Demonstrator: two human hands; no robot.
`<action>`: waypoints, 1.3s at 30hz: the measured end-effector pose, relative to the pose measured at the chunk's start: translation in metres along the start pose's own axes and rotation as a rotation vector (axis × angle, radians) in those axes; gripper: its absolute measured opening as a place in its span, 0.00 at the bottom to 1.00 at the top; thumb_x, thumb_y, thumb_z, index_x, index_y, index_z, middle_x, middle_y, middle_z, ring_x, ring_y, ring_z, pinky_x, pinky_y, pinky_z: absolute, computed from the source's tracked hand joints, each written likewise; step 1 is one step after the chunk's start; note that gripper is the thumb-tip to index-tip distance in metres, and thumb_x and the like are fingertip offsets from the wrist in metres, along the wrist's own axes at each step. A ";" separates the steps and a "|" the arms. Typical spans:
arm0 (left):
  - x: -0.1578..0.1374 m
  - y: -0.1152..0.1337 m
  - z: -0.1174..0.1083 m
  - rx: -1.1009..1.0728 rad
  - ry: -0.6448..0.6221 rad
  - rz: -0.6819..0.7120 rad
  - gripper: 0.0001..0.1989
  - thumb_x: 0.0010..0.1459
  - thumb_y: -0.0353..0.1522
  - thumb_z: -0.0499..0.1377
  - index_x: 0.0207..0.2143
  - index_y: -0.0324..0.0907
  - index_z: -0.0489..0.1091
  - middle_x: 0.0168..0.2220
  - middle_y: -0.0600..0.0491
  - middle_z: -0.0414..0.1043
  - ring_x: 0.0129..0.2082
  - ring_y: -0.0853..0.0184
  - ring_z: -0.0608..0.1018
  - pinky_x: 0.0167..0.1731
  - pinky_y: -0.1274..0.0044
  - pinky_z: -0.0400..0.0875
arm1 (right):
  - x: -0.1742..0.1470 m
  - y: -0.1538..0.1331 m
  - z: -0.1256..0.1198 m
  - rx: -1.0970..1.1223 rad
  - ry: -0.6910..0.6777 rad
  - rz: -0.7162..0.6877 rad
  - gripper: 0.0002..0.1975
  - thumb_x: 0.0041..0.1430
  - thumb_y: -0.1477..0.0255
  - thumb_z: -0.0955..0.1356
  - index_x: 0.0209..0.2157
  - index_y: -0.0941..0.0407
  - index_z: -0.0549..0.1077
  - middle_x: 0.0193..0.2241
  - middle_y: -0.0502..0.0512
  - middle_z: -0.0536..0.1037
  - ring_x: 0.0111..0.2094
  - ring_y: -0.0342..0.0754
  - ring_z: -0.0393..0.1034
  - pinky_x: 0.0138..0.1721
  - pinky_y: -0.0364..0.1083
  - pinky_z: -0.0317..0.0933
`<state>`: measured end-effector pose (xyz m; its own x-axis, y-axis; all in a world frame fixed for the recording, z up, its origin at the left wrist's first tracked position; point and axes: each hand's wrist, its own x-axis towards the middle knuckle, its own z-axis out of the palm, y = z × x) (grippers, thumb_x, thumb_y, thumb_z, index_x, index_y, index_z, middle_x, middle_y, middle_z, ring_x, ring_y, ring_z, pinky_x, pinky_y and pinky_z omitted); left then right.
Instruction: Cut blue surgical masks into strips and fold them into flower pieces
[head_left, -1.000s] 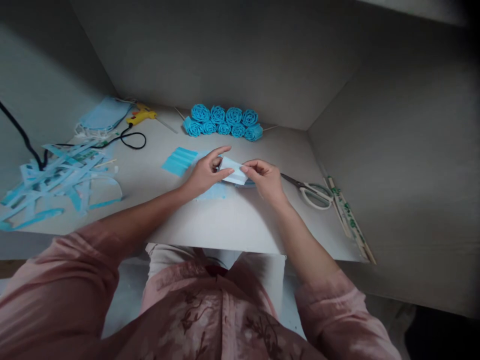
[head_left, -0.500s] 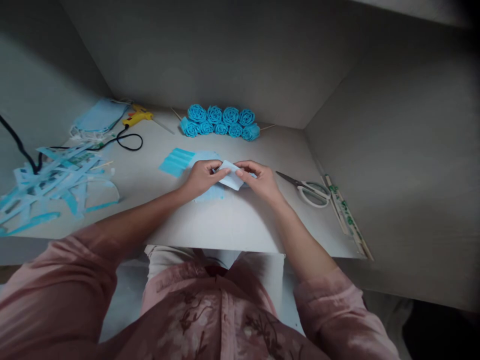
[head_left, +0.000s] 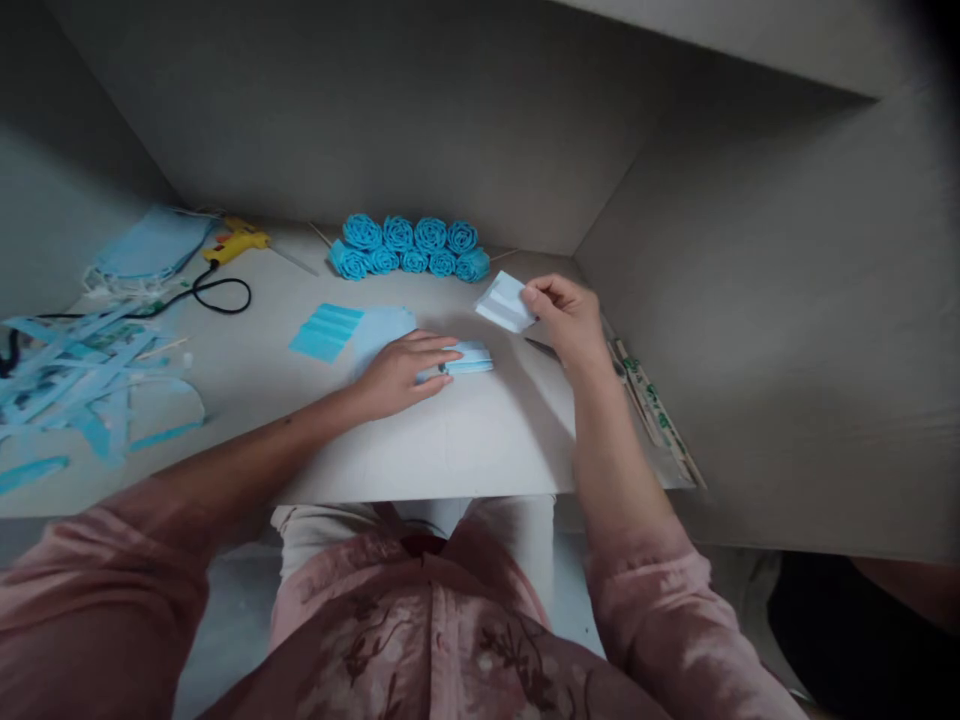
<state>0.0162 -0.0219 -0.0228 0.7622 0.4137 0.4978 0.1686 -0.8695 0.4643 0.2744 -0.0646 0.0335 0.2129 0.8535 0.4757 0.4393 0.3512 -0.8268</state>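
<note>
Raised over the table's right half, my right hand (head_left: 564, 312) pinches a small pale square of mask fabric (head_left: 505, 302) between thumb and fingers. My left hand (head_left: 405, 375) lies lower on the table with its fingers stretched out. Its fingertips touch a small stack of folded light-blue fabric pieces (head_left: 474, 358). Behind that hand lies a flat pale-blue sheet (head_left: 386, 325), partly covered by it. Further left is a brighter blue pleated piece (head_left: 327, 332).
Blue fabric roses (head_left: 414, 248) sit in rows at the back. At left are a yellow glue gun (head_left: 238, 240), a stack of masks (head_left: 154, 245) and cut strips (head_left: 90, 370). Scissors (head_left: 541, 347) lie mostly hidden behind my right arm, near wrapped sticks (head_left: 652, 405).
My hands have parted. The right one has lifted the pale square up and to the right, while the left has come down onto the folded stack. The view has shifted right.
</note>
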 end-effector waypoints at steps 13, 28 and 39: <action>-0.012 0.012 0.017 0.314 -0.413 0.078 0.34 0.62 0.50 0.52 0.64 0.42 0.60 0.59 0.39 0.66 0.60 0.47 0.65 0.58 0.59 0.58 | 0.002 0.029 0.030 0.020 -0.666 0.235 0.14 0.51 0.60 0.71 0.30 0.57 0.72 0.21 0.47 0.70 0.23 0.40 0.60 0.26 0.41 0.54; -0.013 0.011 0.018 0.258 -0.341 0.097 0.28 0.59 0.49 0.57 0.58 0.45 0.68 0.62 0.41 0.63 0.64 0.46 0.62 0.61 0.58 0.54 | -0.007 0.044 0.048 -0.661 -0.585 -0.041 0.10 0.58 0.71 0.70 0.42 0.56 0.76 0.38 0.59 0.78 0.38 0.49 0.69 0.38 0.45 0.57; 0.005 0.001 0.001 -0.200 0.288 -0.381 0.29 0.50 0.40 0.64 0.54 0.40 0.66 0.51 0.45 0.72 0.48 0.62 0.75 0.47 0.71 0.69 | -0.027 0.019 0.051 -0.266 -0.487 -0.076 0.08 0.60 0.66 0.67 0.35 0.56 0.72 0.32 0.52 0.76 0.33 0.46 0.67 0.36 0.44 0.57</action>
<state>0.0210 -0.0208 -0.0210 0.4621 0.7732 0.4343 0.2566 -0.5853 0.7691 0.2321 -0.0610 -0.0104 -0.2279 0.9309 0.2855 0.6561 0.3635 -0.6614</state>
